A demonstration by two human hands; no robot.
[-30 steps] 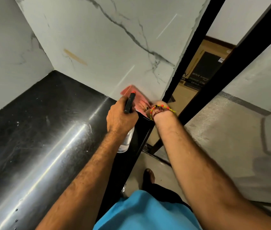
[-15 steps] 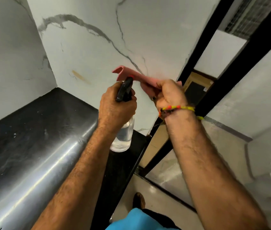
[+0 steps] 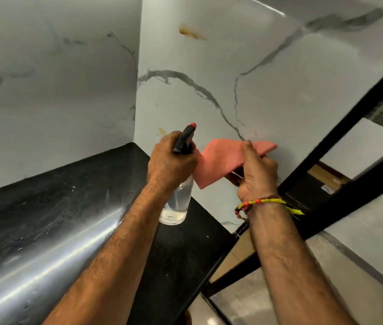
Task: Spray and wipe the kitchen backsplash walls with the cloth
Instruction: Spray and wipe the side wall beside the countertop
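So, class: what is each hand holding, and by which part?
The left hand grips the spray bottle by its neck, under the black trigger head. The right hand pinches the pink cloth at its right edge.

Both arms reach forward and up. The left hand is closed in a fist; the right hand is raised beside it, its fingers pinched.

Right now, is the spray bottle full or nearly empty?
Nearly empty: the spray bottle, held in the left hand, shows only shallow clear liquid at its bottom.
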